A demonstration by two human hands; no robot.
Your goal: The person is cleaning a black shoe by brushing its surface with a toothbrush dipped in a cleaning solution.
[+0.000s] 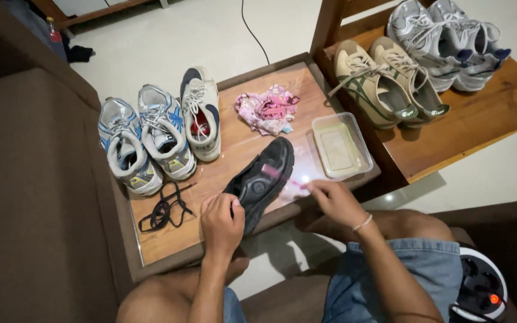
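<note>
A black shoe (262,178) lies tilted on its side on the low wooden table (234,152), its sole turned toward me. My left hand (221,222) grips the shoe's heel end near the table's front edge. My right hand (333,200) pinches a small pale pink cloth (294,190) that rests against the shoe's sole. A loose black shoelace (163,209) lies on the table left of my left hand.
Three grey and white sneakers (161,133) stand in a row at the table's left. A crumpled pink cloth (267,109) and a clear plastic container (340,146) sit further back. Tan shoes (384,81) and silver sneakers (447,36) rest on a wooden shelf at right. A brown sofa (25,191) borders the left.
</note>
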